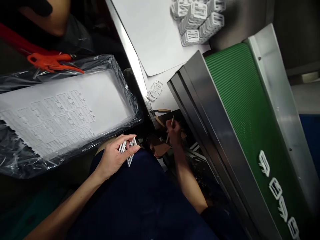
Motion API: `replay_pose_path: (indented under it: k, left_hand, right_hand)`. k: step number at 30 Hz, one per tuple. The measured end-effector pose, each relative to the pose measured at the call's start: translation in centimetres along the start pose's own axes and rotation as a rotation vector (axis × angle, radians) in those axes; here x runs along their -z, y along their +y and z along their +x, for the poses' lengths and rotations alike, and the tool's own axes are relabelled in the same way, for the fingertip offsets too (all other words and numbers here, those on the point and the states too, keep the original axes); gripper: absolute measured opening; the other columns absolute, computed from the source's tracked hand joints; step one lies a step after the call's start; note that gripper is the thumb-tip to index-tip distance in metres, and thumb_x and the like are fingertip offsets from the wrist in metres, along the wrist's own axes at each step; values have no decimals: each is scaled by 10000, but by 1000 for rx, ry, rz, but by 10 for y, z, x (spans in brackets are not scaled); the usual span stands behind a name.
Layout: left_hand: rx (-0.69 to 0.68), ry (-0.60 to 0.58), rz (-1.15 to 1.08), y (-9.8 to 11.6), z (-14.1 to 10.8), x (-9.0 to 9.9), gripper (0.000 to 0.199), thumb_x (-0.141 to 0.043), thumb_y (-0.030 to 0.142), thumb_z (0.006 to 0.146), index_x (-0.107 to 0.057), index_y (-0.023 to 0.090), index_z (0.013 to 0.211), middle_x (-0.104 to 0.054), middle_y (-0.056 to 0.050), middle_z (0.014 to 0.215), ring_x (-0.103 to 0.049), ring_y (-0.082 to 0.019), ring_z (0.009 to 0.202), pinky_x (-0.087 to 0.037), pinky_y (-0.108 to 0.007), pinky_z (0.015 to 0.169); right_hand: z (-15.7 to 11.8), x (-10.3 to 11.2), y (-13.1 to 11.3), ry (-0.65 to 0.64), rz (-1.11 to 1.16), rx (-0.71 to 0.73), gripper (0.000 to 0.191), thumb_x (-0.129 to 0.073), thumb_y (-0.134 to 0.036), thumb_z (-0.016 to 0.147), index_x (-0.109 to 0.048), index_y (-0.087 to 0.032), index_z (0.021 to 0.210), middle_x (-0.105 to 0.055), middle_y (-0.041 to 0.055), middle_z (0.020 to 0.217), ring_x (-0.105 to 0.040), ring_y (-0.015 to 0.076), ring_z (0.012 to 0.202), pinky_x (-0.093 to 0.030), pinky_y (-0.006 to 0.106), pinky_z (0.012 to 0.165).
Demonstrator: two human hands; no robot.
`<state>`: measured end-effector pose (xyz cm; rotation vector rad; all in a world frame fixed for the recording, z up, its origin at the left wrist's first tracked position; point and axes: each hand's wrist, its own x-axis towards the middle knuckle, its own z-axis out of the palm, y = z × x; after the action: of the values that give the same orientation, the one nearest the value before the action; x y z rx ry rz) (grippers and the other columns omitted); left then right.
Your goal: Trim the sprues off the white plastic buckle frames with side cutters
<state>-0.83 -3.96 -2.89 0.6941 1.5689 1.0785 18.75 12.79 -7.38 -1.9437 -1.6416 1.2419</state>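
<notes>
My left hand [115, 156] is curled around a white moulded lattice piece [129, 151], which shows between the fingers. My right hand [175, 133] grips a thin tan pointed stick [170, 130] low beside the steel table edge. Just above that hand lie tan-handled snips [160, 113]. Further left, a large white moulded sheet with rows of frame shapes [62, 116] rests in a plastic-lined tray. A single white lattice piece [155, 90] lies on the paper near the table edge.
A green ribbed conveyor belt [237, 100] in a steel frame runs along the right, carrying several white pieces [275, 188]. Stacked white pieces [197, 21] stand on a white paper sheet [150, 33]. An orange clamp [52, 62] grips the plastic at upper left. Brown cardboard scraps [156, 146] lie below the table edge.
</notes>
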Motion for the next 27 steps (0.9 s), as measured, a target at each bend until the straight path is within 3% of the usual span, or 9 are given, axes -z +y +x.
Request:
replay_pose_path:
  k: [3,7,11,15,17,22,27]
  left_hand:
    - [15,-21,30,5,5,-4,344,-674,420,764,-641,227,1047,-570,11,809,-525,-136,715,-413,-249,699]
    - [-7,-155,78,6,6,-9,353,-664,419,771,-635,219,1061,-563,0,825,-527,-140,720,-416,-251,681]
    - [-37,-335,119,4,1,-10,352,-640,407,793,-615,220,1089,-556,-16,851,-523,-143,709,-419,-254,647]
    - [-20,-429,158,4,-2,-6,384,-648,412,783,-590,224,1112,-533,-4,782,-506,-134,649,-418,-244,591]
    - [-34,-445,174,5,-3,-3,433,-674,415,758,-572,219,1131,-542,-9,796,-509,-140,659,-425,-251,598]
    - [-82,-479,189,11,-7,2,447,-695,399,744,-559,213,1127,-568,-43,932,-532,-160,748,-447,-275,673]
    - [-194,-491,263,20,-12,1,440,-718,402,722,-557,218,1088,-563,-16,876,-549,-156,735,-451,-272,691]
  right_hand:
    - [-53,-3,6,-93,257,-126,397,-588,-418,801,-572,-155,1098,-617,10,778,-570,98,617,-504,245,591]
    - [-107,-2,2,-355,732,-412,521,-705,-378,718,-544,-172,1168,-667,51,908,-629,111,738,-523,234,687]
    - [-137,2,5,-371,792,-419,572,-720,-358,716,-515,-145,1205,-669,76,926,-642,134,760,-527,239,657]
    - [-151,5,4,-277,744,-302,496,-615,-405,812,-471,-153,1215,-628,14,703,-495,71,456,-375,187,389]
    - [-153,9,-4,-291,691,-240,433,-550,-434,852,-474,-166,1184,-582,-21,621,-407,56,378,-300,186,347]
    - [-153,31,-35,-475,485,-41,303,-462,-424,905,-514,-184,1081,-581,2,726,-538,91,568,-429,228,551]
    - [-152,43,-59,-543,17,140,255,-369,-365,955,-561,-206,1011,-535,-31,669,-488,75,579,-368,206,595]
